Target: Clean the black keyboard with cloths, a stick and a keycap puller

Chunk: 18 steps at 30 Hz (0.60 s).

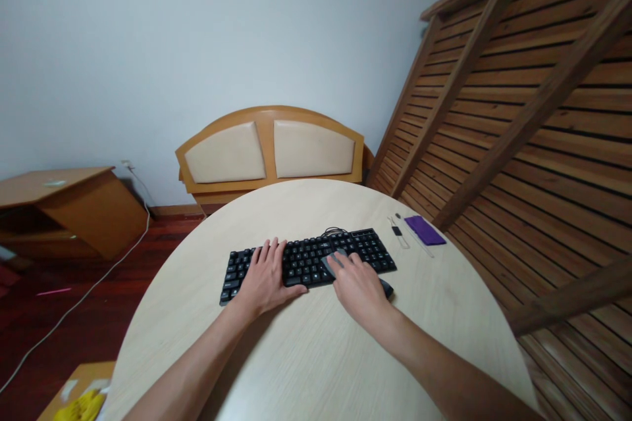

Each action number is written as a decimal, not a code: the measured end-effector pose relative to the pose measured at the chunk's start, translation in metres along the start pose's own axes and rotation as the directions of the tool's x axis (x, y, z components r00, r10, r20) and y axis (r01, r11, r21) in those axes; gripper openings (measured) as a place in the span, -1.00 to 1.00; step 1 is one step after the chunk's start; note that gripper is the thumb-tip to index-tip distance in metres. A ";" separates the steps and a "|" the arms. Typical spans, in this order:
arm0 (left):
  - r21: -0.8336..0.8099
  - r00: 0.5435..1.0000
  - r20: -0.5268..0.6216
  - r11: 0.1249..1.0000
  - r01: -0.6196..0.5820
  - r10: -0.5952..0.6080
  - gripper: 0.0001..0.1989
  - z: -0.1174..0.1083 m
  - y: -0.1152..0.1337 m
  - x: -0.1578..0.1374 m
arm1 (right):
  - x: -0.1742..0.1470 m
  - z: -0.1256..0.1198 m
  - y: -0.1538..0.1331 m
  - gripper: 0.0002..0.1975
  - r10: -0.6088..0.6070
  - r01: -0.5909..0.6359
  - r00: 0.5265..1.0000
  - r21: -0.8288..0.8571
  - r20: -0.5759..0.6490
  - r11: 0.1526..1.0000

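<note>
A black keyboard (303, 263) lies at a slight slant on the round table (296, 355). My left hand (266, 279) rests flat over its left part, fingers stretched across the keys and thumb along the front edge. Over the right-middle keys, my right hand (358, 283) has its fingers closed on a flat grey piece that looks like cloth (328, 265). Part of that piece is hidden under the fingers. A dark object (387, 288) pokes out beside my right wrist; its kind is hidden. The keyboard's coiled cable (334, 231) sits behind the keys.
To the right lie a folded purple cloth (424, 230), a small black item with a thin loop (397, 231) and a thin pale stick (419, 243). Beyond the table stand a padded headboard (269, 151), a slatted wooden frame (494, 112) and a low cabinet (83, 210).
</note>
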<state>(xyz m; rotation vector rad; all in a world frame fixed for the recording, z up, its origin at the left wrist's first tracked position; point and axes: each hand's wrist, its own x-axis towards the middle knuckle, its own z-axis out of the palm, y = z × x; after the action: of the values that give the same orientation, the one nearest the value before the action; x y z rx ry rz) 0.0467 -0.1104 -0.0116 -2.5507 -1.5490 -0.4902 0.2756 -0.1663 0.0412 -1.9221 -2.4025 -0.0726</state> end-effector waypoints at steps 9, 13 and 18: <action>-0.015 0.998 -0.054 0.999 0.043 -0.043 0.00 -0.002 -0.022 -0.022 | 0.050 -0.020 -0.007 -0.56 -0.010 0.022 0.993 0.099 -0.120 0.995; -0.030 0.996 -0.074 0.999 0.043 -0.045 0.01 0.002 -0.022 -0.021 | 0.068 -0.010 -0.019 -0.59 -0.028 0.037 0.995 0.094 -0.091 0.995; -0.036 0.995 -0.094 0.999 0.040 -0.043 0.03 0.003 -0.024 -0.020 | 0.057 0.002 -0.028 -0.58 -0.025 0.030 0.997 0.074 -0.069 0.997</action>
<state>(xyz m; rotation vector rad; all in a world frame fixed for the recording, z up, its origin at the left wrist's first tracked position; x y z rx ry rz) 0.0173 -0.1152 -0.0229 -2.4846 -1.5767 -0.6387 0.2358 -0.1168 0.0437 -1.8250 -2.3532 -0.0477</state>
